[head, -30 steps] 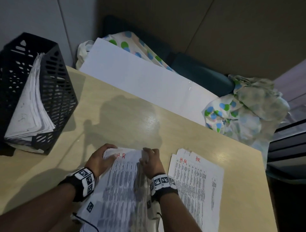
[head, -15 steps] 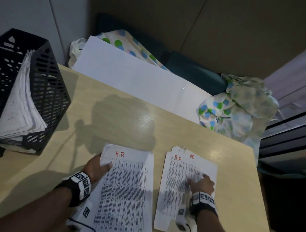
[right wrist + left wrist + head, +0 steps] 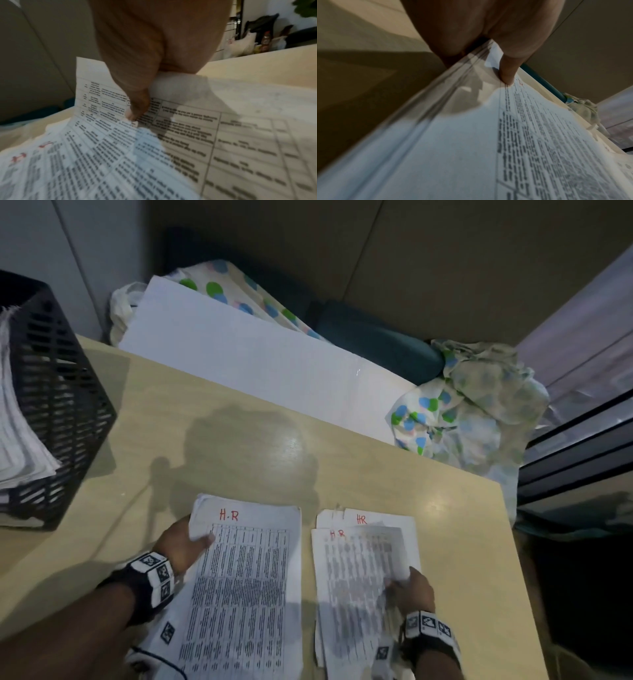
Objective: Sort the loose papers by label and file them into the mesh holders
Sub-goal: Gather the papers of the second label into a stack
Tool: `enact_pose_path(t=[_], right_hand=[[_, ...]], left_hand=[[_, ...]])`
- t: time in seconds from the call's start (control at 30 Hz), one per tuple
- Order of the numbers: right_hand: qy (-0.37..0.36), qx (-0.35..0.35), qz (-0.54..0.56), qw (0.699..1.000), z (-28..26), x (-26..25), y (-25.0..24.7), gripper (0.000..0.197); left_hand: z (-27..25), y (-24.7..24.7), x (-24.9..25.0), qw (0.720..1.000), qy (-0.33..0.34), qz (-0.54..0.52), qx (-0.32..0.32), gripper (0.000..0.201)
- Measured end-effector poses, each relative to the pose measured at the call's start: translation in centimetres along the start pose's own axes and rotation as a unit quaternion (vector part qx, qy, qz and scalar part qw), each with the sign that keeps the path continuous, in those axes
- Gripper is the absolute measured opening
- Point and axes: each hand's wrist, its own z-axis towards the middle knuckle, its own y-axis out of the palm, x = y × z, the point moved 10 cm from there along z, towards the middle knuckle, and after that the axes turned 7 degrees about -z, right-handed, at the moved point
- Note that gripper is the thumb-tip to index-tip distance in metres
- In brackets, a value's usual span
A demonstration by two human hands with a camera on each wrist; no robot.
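Two stacks of printed sheets lie on the table [image 3: 239, 446], both marked H-R in red. My left hand [image 3: 186, 542] grips the left stack [image 3: 246, 594] at its left edge, thumb [image 3: 507, 73] on top and fingers under. My right hand [image 3: 409, 587] pinches the top sheet [image 3: 359, 570] of the right stack [image 3: 376, 518] near its right edge; in the right wrist view that sheet [image 3: 96, 94] curls up under the thumb [image 3: 137, 106]. A black mesh holder [image 3: 58, 412] with papers in it stands at the far left.
A white board [image 3: 246, 361] leans along the table's far edge, with spotted cloth [image 3: 472, 412] bunched behind it at the right. The table's right edge drops to a dark floor area.
My right hand left the left stack, crossed to the right stack and took hold of its top sheet. My left hand stayed at the left stack's edge.
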Motion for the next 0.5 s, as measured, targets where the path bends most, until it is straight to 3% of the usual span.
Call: enact_pose_path(t=[0.13,0.27,0.4,0.5], right_hand=[[0.028,0.060,-0.027,0.997,2.0,3.1,-0.8,0.030],[0.072,0.033,-0.024,0.997,4.5,6.2,1.7,0.045],[0.070,0.012,0.099,0.993,1.8,3.5,0.4,0.051],[0.058,-0.004,0.107,0.993,1.4,3.1,0.7,0.047]], left_hand=[[0.1,0.0,-0.3,1.000,0.001,0.011,0.003,0.038],[0.3,0.1,-0.6,1.000,-0.002,0.020,-0.001,0.038],[0.3,0.1,-0.3,0.999,-0.001,0.045,0.001,0.039],[0.3,0.0,-0.4,0.998,-0.008,0.057,0.004,0.037]])
